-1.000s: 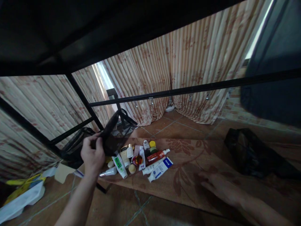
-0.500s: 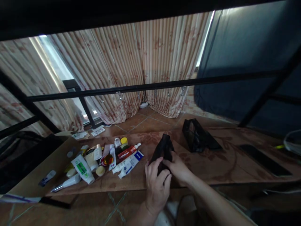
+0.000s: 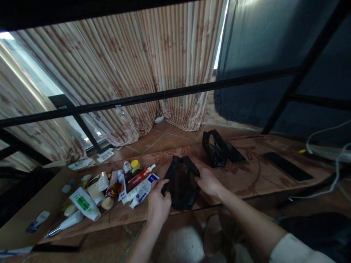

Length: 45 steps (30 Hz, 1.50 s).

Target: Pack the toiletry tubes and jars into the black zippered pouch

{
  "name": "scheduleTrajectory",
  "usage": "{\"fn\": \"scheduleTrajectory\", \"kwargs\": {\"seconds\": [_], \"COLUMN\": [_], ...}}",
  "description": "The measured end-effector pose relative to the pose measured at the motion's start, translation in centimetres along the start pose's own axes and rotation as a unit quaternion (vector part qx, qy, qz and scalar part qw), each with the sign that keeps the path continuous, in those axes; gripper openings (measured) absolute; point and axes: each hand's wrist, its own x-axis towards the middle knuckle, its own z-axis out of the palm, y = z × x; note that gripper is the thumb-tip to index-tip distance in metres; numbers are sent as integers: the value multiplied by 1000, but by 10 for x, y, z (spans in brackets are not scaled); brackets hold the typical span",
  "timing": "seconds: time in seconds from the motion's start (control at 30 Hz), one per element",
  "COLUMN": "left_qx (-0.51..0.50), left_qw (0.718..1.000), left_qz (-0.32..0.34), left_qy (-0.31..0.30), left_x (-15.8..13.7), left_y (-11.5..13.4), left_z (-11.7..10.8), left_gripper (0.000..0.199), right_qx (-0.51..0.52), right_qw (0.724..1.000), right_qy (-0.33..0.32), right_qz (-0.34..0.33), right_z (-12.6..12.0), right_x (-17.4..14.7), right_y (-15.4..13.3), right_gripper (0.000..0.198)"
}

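A black mesh pouch [image 3: 183, 186] stands with its mouth spread wide at the front edge of the patterned cloth. My left hand [image 3: 159, 201] pinches its left rim, thumb and fingers closed. On the opposite side my right hand [image 3: 208, 182] grips the right rim. Left of the pouch lies a pile of toiletries: a white and blue tube [image 3: 144, 191], a red spray bottle [image 3: 138, 177], a white tube with a green label [image 3: 85, 204] and several jars. A second black mesh pouch [image 3: 215, 149] sits open behind my right hand.
A cardboard box [image 3: 35, 208] stands at the left end. Right of the second pouch are a dark phone-like slab [image 3: 235, 152] and a long black panel [image 3: 287, 167]. White cables [image 3: 333, 179] hang at the right. A black metal rail [image 3: 175, 94] crosses in front of the curtains.
The pouch between my hands went from bunched up and narrow to spread open. My hands moved apart to its two sides. The view shifted, showing the slab behind the second pouch.
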Motion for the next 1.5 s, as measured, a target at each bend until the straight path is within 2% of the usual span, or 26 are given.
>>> {"fn": "scheduleTrajectory", "kwargs": {"seconds": [0.13,0.23,0.37,0.53,0.77,0.83,0.93,1.03,1.1,1.2,1.33,1.5], "left_qx": [34,41,42,47,43,42,52,51,43,34,30,39], "left_qw": [998,998,999,999,999,999,999,999,999,999,999,997], "left_qz": [-43,-38,-15,-17,0,1,0,0,-3,-18,-42,-62], "left_qy": [17,13,15,11,17,16,16,8,-1,-7,0,0], "left_x": [-4,-8,-9,-10,-13,-13,-11,-10,-10,-10,-9,-4], "left_y": [-1,4,15,24,29,30,30,29,27,22,14,6], "left_z": [-6,-3,5,7,9,12,15,16,15,13,9,0], "left_gripper": [37,38,38,36,35,35,35,34,34,37,34,34], "right_qx": [-42,-80,-80,-86,-115,-121,-142,-152,-169,-211,-271,-304], "right_qw": [998,995,995,990,982,975,952,931,920,914,920,920], "right_qy": [40,48,60,75,77,93,103,54,12,-34,-82,-113], "right_qz": [35,35,-22,-85,-128,-162,-249,-327,-353,-344,-271,-220], "right_z": [-12,-13,-9,-4,-3,-2,0,6,12,20,20,15], "right_x": [11,9,2,-3,-12,-16,-24,-36,-43,-49,-50,-52], "right_y": [21,24,15,6,-5,-8,-17,-31,-39,-43,-37,-32], "right_gripper": [60,59,62,62,59,56,45,25,22,26,27,52]}}
